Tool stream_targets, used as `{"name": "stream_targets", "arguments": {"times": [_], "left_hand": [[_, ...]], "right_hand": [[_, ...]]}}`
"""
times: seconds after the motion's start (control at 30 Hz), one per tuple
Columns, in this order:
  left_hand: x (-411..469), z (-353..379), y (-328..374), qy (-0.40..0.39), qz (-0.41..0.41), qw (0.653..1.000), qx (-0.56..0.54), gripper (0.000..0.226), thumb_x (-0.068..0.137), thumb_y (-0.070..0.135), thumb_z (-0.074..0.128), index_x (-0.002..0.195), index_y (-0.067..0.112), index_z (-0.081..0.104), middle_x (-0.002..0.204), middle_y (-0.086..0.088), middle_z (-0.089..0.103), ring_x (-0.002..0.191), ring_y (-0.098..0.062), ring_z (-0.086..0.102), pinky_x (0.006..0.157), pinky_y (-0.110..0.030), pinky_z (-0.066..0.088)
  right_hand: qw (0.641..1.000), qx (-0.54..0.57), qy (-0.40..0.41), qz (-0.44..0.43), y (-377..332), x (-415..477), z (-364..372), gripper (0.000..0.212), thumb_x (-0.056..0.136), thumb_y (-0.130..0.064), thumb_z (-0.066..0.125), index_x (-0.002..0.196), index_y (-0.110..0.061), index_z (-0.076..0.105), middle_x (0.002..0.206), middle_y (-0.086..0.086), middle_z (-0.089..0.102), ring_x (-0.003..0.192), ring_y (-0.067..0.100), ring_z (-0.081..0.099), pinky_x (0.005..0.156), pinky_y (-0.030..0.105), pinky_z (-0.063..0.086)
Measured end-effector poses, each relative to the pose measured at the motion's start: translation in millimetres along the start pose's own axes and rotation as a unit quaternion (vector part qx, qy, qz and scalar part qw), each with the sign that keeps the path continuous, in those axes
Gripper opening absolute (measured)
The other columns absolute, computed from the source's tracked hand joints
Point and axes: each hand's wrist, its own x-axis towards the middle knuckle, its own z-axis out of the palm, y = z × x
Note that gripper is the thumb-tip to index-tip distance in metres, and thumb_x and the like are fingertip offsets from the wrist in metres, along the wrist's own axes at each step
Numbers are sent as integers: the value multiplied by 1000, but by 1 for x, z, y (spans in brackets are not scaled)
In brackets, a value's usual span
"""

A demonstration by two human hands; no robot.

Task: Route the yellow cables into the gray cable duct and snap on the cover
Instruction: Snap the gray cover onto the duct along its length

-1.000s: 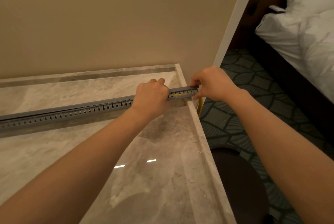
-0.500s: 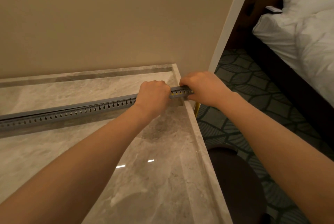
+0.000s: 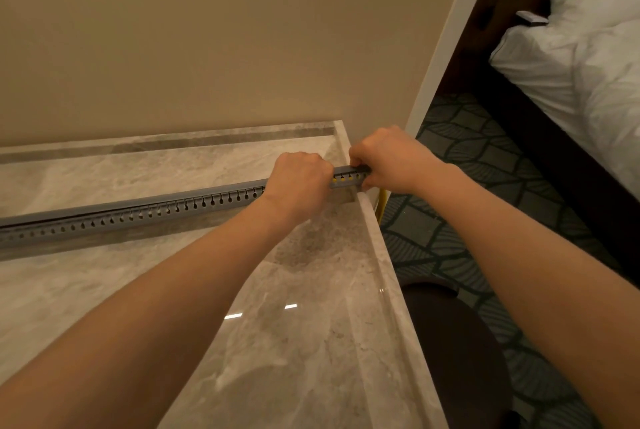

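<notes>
Marble countertop point(image 3: 284, 342) fills the lower left of the head view, its far edge against a beige wall point(image 3: 207, 30). Patterned carpet point(image 3: 460, 193) and a bed with white linen point(image 3: 588, 57) lie off toward 2 o'clock; a dark round seat point(image 3: 457, 352) sits just beside the counter edge at 4 o'clock.

Gray cable duct point(image 3: 138, 213) lies flat on the counter, running from the 9 o'clock edge of view up to the counter's right corner near centre. A cover strip seems seated along its top over the long left run, slots showing along the near side wall.

Left hand point(image 3: 298, 186) is closed over the duct from above, knuckles up, just left of the right end. Right hand point(image 3: 391, 161) is closed on the very end of the duct at the counter corner; fingertips are hidden, so how it pinches I cannot tell.

Yellow cables point(image 3: 343, 179) show as yellow dots through the slots in the short stretch between the two hands. A bit of yellow also hangs below the counter edge point(image 3: 382, 200), just under the right hand.

Judgement: cables look routed; the step in hand is seating the cover at the last, right end. Next move likely calls for firm downward pressure with both hands, duct steadied against sliding off the corner, cables kept clear of the lip so none gets pinched.
</notes>
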Motion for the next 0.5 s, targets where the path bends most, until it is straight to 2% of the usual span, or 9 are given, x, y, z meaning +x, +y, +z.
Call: {"name": "stream_targets", "arguments": {"times": [0.2, 0.37, 0.5], "left_hand": [[-1, -3, 1, -11, 14, 1000, 18, 21, 95, 24, 47, 103, 10, 61, 100, -10, 64, 93, -30, 61, 65, -33, 33], [-2, -4, 1, -12, 24, 999, 23, 22, 95, 24, 46, 103, 10, 61, 101, -10, 64, 94, -30, 60, 66, -32, 32], [-3, -3, 3, -12, 33, 999, 34, 22, 96, 22, 44, 104, 9, 60, 102, -10, 64, 94, -30, 60, 66, -32, 32]], "right_hand": [[1000, 1, -1, -12, 0, -1, -4, 26, 77, -27, 73, 98, -13, 64, 94, 5, 67, 88, 24, 58, 65, 27, 30], [1000, 5, -14, -6, 0, -1, -6, 26, 76, -27, 74, 96, -14, 64, 92, 3, 66, 74, 16, 45, 65, 27, 30], [1000, 3, -21, -6, -1, -2, -7, 24, 77, -25, 74, 96, -13, 64, 90, 3, 65, 73, 14, 41, 66, 26, 31]]}}
